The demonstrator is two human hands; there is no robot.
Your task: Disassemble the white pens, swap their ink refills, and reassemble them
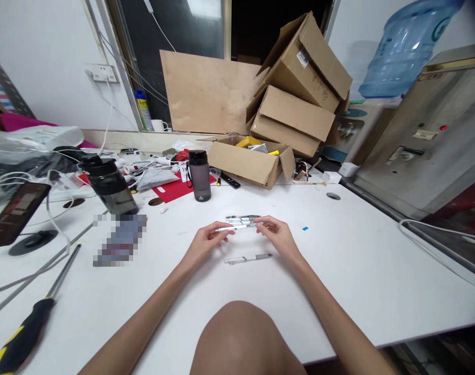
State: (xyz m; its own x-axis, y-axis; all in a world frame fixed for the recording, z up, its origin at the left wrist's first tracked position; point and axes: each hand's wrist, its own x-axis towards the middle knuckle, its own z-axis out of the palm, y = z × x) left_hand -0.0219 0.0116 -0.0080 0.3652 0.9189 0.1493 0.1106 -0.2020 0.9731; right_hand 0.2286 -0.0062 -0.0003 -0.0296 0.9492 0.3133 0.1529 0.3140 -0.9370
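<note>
Between my two hands a white pen (243,226) lies level, its ends pinched by the fingers. My left hand (210,239) is closed on its left end, and my right hand (275,234) is closed on the right end. Just behind it, more pens (243,217) lie side by side on the white table, partly covered by the held one. Nearer to me a separate clear and grey pen (248,259) rests on the table, touched by neither hand.
A dark bottle (199,177) and an open cardboard box (245,161) stand behind the pens. To the left are a black-lidded bottle (110,185), a phone on a stand (19,213) and a screwdriver (34,317). My knee (243,338) rises at the table's front edge.
</note>
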